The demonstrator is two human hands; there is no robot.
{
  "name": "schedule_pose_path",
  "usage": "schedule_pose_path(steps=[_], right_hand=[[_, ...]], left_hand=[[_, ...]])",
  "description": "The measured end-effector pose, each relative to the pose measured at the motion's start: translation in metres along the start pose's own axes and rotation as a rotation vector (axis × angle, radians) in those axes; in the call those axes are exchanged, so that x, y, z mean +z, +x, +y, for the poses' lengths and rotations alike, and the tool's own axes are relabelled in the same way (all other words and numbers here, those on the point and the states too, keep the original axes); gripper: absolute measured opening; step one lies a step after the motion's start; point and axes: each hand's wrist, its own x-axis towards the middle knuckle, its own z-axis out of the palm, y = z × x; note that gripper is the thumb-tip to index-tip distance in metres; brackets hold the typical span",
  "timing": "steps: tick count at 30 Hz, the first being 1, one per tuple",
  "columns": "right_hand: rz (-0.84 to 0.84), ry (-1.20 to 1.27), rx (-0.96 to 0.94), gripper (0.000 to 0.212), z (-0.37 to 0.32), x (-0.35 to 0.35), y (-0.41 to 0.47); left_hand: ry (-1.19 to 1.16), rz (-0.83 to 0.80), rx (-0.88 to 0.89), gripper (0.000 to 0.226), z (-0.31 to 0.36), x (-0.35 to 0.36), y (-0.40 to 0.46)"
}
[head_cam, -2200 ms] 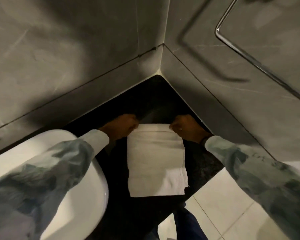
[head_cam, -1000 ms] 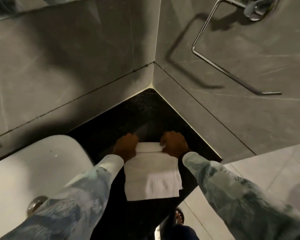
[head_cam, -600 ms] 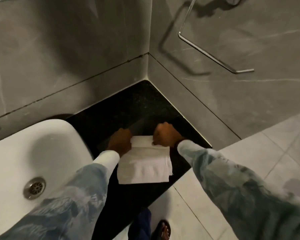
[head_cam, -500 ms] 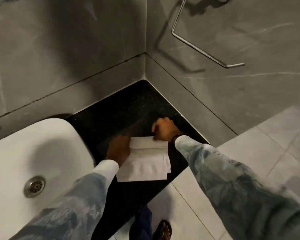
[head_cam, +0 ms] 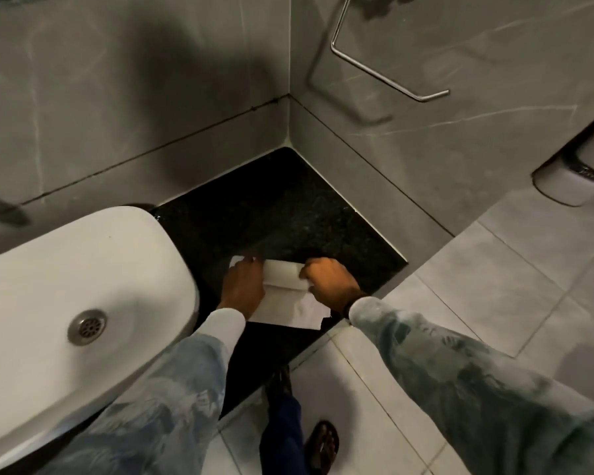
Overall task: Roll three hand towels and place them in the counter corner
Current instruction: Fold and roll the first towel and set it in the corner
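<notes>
On the black counter (head_cam: pixel 288 207) at centre frame, beside the white sink (head_cam: pixel 66 303) at lower left, the half-rolled towel (head_cam: pixel 283 286) sits pinched between the left hand (head_cam: pixel 242 286) and right hand (head_cam: pixel 330 286), and uneven pressure could skew or loosen its roll.
</notes>
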Motion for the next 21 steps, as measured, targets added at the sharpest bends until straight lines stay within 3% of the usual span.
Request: schedule_pose_path(steps=[3, 6, 8, 11, 16, 21], right_hand=[[-0.054, 0.136, 0.109, 0.024, -0.009, -0.014, 0.001], [0.046, 0.173, 0.112, 0.026, -0.016, -0.013, 0.003], [0.09, 0.105, 0.084, 0.033, -0.022, -0.006, 0.0], [0.125, 0.056, 0.092, 0.031, -0.029, 0.009, -0.009], [0.175, 0.019, 0.043, 0.027, -0.034, 0.033, -0.033], [-0.034, 0.182, 0.109, 0.03, -0.026, 0.006, -0.033]], left_hand=[[0.035, 0.139, 0.02, 0.04, -0.003, 0.008, -0.02], [-0.056, 0.218, 0.031, 0.036, -0.008, 0.016, -0.037], [-0.089, 0.179, 0.026, 0.035, -0.01, 0.016, -0.042], [0.095, 0.086, 0.08, 0.039, -0.014, 0.005, -0.035], [0.088, -0.104, 0.082, 0.018, -0.012, -0.027, -0.024], [0.103, -0.169, 0.119, 0.059, -0.009, -0.013, -0.035]])
